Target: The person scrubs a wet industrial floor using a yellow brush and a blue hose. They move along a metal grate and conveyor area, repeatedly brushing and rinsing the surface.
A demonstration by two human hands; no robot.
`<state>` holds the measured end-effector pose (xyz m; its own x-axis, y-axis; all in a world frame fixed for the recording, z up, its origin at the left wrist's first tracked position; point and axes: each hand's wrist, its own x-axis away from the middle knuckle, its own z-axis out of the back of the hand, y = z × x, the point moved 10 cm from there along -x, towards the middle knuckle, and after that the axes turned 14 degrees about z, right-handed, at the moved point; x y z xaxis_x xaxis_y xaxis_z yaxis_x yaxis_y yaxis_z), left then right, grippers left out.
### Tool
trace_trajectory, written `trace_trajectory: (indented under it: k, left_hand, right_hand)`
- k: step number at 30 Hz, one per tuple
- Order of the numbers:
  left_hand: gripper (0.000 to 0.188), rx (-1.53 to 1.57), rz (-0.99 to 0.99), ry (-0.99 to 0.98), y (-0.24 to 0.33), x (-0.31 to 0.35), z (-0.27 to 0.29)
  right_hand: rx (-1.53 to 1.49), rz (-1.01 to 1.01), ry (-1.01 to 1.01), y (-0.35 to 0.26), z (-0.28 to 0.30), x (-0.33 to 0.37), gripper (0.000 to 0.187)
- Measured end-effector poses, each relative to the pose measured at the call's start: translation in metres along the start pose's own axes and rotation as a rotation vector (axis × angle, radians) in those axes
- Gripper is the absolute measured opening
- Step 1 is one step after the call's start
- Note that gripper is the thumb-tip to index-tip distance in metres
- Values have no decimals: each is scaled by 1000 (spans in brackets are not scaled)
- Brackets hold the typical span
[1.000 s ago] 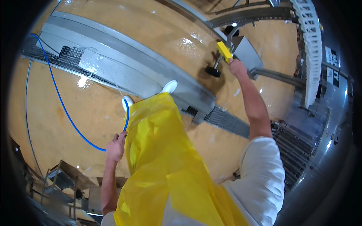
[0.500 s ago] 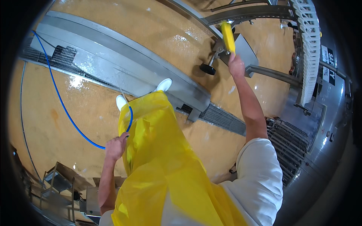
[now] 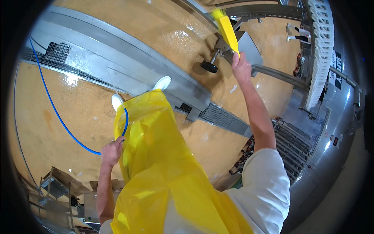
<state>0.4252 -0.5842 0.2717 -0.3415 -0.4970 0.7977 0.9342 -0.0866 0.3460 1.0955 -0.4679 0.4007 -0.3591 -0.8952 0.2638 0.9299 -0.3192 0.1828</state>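
My left hand (image 3: 112,151) is closed round a blue hose (image 3: 126,119) beside the yellow apron (image 3: 156,144) I wear. From the hose's short free end a thin, pale stream of water runs forward over my white boots. The rest of the hose curves away to the far left. My right arm is stretched out ahead, and the right hand (image 3: 241,67) grips the handle of a yellow brush (image 3: 228,33). Its bristles point to the far left, close to the metal frame (image 3: 257,12) of a conveyor. Whether they touch it I cannot tell.
A long steel channel (image 3: 117,46) with drain grating (image 3: 226,119) crosses the wet tan floor by my boots. A black-footed leg (image 3: 209,67) supports the conveyor, whose white link belt (image 3: 321,54) rises at right. Racks stand lower left. Another person's legs (image 3: 300,35) show far right.
The brush has tilted over to the left, and its bristles now show. The whole view has shifted slightly. My left hand keeps its hold on the hose.
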Motion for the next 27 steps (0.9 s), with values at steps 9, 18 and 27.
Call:
trace_trajectory:
  k: [9, 18, 27]
  left_hand:
    - [22, 391, -339, -23, 112, 9, 71]
    - [24, 362, -776, -196, 328, 11, 132]
    - [22, 482, -790, -415, 392, 22, 131]
  right_hand:
    - [-1413, -333, -802, -94, -208, 204, 52]
    - [-2080, -1351, -89, -159, -136, 311, 45]
    - [-2093, -1374, -14, -156, -130, 356, 43]
